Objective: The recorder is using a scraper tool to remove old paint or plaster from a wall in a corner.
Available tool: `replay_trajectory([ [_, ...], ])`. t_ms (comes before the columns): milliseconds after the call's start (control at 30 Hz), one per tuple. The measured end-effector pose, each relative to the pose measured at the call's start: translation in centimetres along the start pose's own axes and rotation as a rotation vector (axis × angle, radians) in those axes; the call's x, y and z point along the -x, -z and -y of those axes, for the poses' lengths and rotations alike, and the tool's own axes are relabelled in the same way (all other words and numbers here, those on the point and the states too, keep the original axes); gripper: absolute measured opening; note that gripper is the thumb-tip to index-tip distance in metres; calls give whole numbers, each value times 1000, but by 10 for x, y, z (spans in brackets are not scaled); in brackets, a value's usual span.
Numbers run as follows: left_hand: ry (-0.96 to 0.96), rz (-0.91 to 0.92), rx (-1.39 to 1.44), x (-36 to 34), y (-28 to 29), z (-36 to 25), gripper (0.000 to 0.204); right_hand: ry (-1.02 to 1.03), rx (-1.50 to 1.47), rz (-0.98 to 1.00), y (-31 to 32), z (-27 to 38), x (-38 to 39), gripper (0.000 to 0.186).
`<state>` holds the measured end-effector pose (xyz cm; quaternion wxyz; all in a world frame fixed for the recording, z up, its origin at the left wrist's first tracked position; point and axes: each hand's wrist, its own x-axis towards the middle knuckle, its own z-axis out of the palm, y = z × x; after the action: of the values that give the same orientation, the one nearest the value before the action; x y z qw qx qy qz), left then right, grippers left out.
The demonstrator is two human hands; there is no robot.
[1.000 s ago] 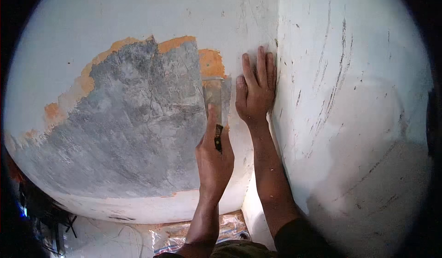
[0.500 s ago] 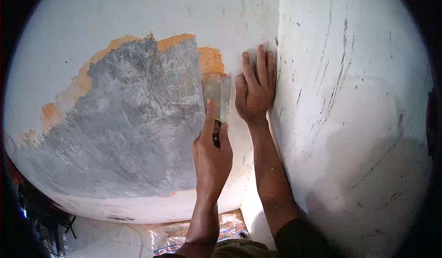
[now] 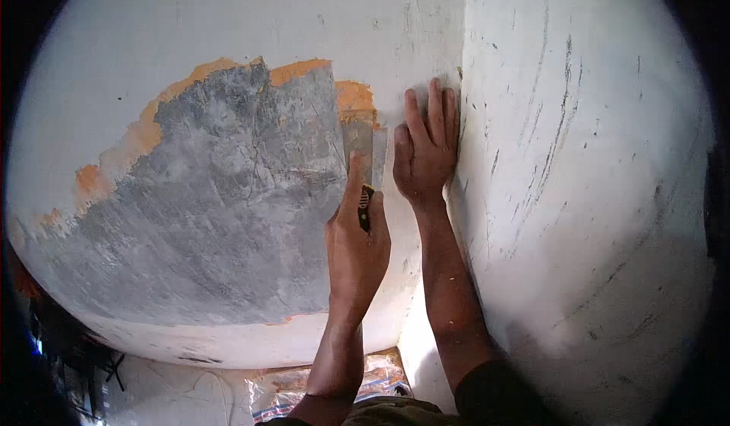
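Note:
My left hand [image 3: 357, 236] is closed around a scraper [image 3: 357, 133] with a black-and-yellow handle, most of which is hidden in the palm. The index finger stretches along the flat metal blade, which points up the wall. The blade's top edge meets an orange strip [image 3: 355, 94] at the upper right of a bared grey patch [image 3: 228, 198]. To the right, my right hand [image 3: 427, 156] lies flat against the white wall [image 3: 365, 15], fingers apart and pointing up. It holds nothing and sits close to the wall corner.
A side wall [image 3: 578, 160] with dark scuffs stands at the right, meeting the front wall in a corner. Crumpled plastic sheeting [image 3: 266, 395] lies on the floor below. Dark objects [image 3: 76, 357] stand at the lower left. Ragged orange edges [image 3: 91, 183] border the grey patch.
The scraper and my left hand have shifted slightly upward along the wall, the blade edge now further into the orange strip. My right hand stays flat against the wall.

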<state>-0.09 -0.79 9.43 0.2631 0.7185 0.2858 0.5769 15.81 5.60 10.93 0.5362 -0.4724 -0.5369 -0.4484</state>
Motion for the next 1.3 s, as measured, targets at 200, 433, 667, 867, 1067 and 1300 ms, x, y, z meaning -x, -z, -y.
replay_trajectory([
  [200,218,142,221,23,8,26,58,-21,-18,-12,-4,-4,5,45],
  [433,313,112,425,25,15,38,24,-8,-10,-22,-3,0,2,44],
  [667,413,153,556,12,16,15,25,-22,-24,-2,-1,-1,2,43],
  [867,423,156,544,-4,14,9,29,-30,-28,-17,-2,-2,2,43],
  [1067,467,148,623,5,11,16,30,-39,-55,-12,-3,0,4,44],
  [1300,483,162,681,7,8,19,29,-29,-29,-17,-3,-2,3,44],
])
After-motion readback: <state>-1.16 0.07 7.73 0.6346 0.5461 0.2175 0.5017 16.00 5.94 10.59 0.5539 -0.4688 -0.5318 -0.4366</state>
